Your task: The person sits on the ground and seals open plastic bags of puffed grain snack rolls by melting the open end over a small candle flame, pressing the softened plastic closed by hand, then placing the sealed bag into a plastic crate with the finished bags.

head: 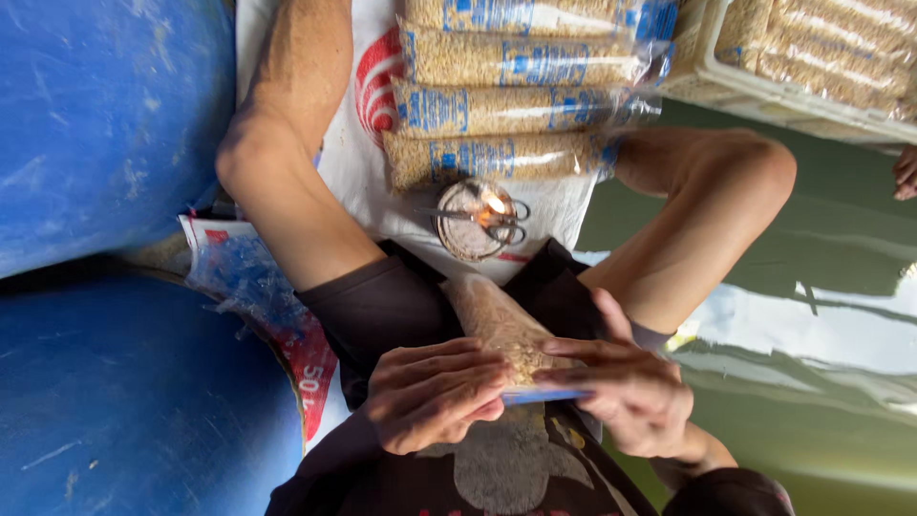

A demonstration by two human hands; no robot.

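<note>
Both my hands hold a small clear packet of brown grain (494, 325) over my lap. My left hand (432, 394) curls around the packet's near end from the left. My right hand (626, 392) pinches the same end from the right, where a blue printed strip (546, 394) shows between the fingers. The packet's far end points away from me, toward a round tin (470, 239) with a small flame (494, 204) and scissors (489, 218) lying across it.
Filled grain packets (506, 107) lie in a row on a white sack (355, 158) between my bare legs. A white crate (764, 94) of more packets stands top right. Blue barrels (105, 124) fill the left; a bag of empty printed bags (250, 279) lies beside them. Another person's fingers or toes (906, 174) show at the right edge.
</note>
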